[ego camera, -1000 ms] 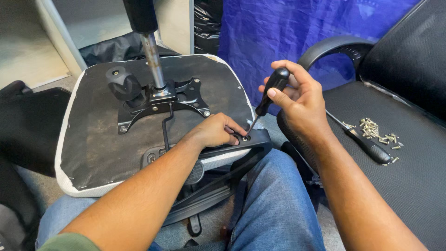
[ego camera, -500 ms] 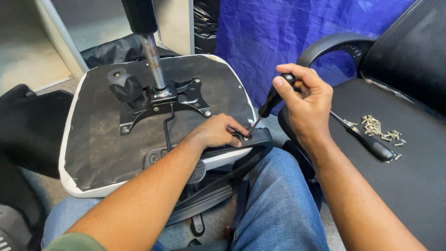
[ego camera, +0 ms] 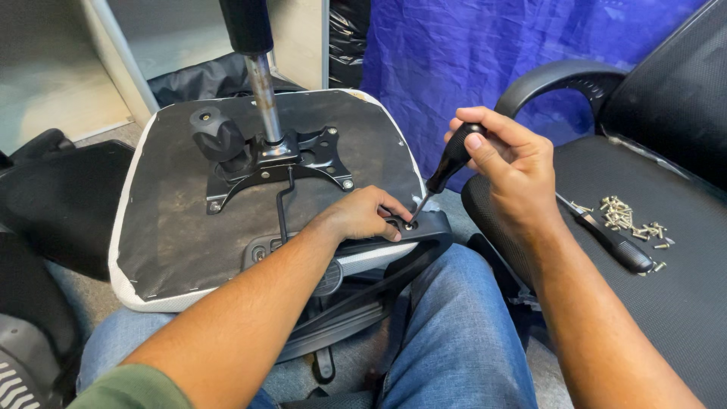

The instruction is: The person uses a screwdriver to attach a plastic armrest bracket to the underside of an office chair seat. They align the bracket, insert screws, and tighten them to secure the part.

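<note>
While the left hand (ego camera: 363,216) pinned the armrest bracket (ego camera: 420,227) flat against the upturned seat base (ego camera: 174,227), the right hand (ego camera: 507,163), its grip closed around the screwdriver (ego camera: 447,167), set the tip into the bracket's screw hole.

A furniture repair or assembly workshop: an upturned office chair seat (ego camera: 189,220) with bare metal mechanism, loose screws (ego camera: 632,221) piled on a second chair (ego camera: 666,250), a blue tarp (ego camera: 469,45) hanging at the far side.
</note>
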